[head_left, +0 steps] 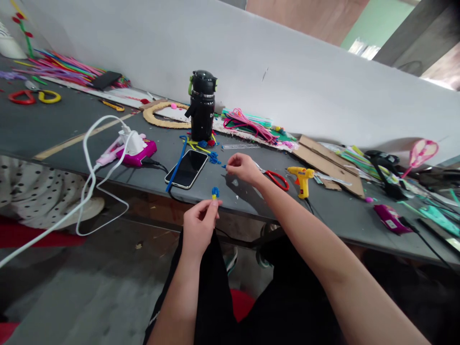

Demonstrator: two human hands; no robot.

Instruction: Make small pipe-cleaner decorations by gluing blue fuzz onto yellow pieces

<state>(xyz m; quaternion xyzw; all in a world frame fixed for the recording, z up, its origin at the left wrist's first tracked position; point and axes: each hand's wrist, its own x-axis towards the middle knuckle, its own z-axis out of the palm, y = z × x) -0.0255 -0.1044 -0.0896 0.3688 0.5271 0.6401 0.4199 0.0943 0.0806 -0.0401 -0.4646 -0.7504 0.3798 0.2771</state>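
Observation:
My left hand [201, 223], near the table's front edge, pinches a small pipe-cleaner piece [215, 192], blue on top and yellow below. Over the grey table, my right hand [242, 168] has its fingertips closed on a tiny blue fuzzy bit [224, 166]. Left of that hand lie blue pipe-cleaner curls [214, 158]. A smartphone [190, 167] rests on the table between the hands and the power strip, a long blue pipe cleaner [176, 166] lying across its left edge. Red-handled scissors [277, 180] and a yellow glue gun [302, 179] are right of my right hand.
A black bottle [203, 108] stands behind the phone. White cables run from a purple power strip [143, 152] past the table edge. Pipe-cleaner bundles [247, 125] and cardboard [334, 165] line the wall. Another person's dotted clothing [39, 191] shows at left.

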